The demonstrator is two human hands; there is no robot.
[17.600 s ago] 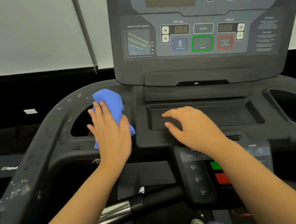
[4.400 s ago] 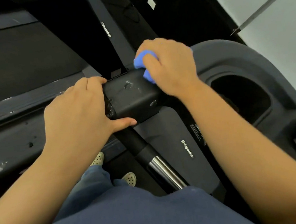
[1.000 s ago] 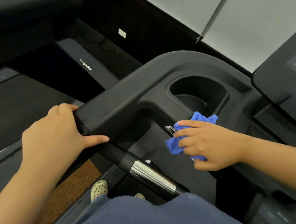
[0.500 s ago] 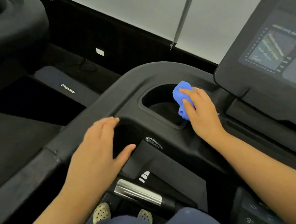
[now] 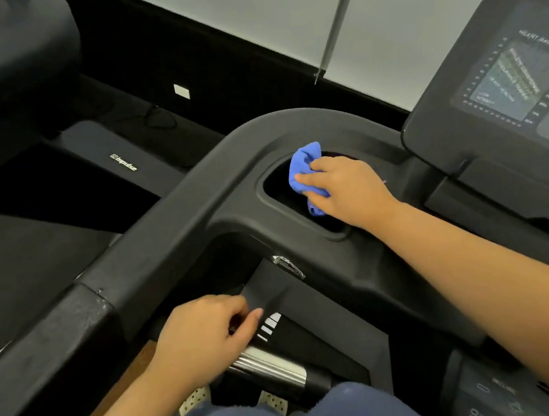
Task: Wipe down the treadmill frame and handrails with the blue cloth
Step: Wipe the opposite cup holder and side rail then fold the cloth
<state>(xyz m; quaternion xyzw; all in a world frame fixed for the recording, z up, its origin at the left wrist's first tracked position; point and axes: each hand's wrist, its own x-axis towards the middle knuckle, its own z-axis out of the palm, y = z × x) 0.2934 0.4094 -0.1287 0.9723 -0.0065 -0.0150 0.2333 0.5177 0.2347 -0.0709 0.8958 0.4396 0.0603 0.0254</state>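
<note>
Blue cloth (image 5: 304, 167), bunched into a wad, sits at the far rim of the cup holder (image 5: 274, 201), a dark recess moulded into the black treadmill frame (image 5: 357, 267). This is a head-camera view looking down from the person's own position.

The right hand (image 5: 349, 189) reaches over the cup holder. Its fingers (image 5: 310, 178) are curled over the cloth, gripping it and pressing it against the recess wall.

The left hand (image 5: 198, 337) is nearer the person than the cup holder and below it, by the dark panel under the frame. Its fingers (image 5: 237, 305) are loosely curled with the thumb close to them, and they appear to hold nothing.

A broad black handrail (image 5: 168, 239) curves away from the cup holder toward the person's left. A chrome bar (image 5: 269, 367) lies below the cup holder, near the left hand. The console (image 5: 507, 81) rises on the other side of the cup holder.

The job looks partway through. The wiping is now on the cup holder, and the frame around it looks matte and free of marks. Pale scuffs show on the handrail's nearer stretch, well away from the cup holder, so that part may need more passes. The treadmill's other side is out of view, so its state cannot be told.
</note>
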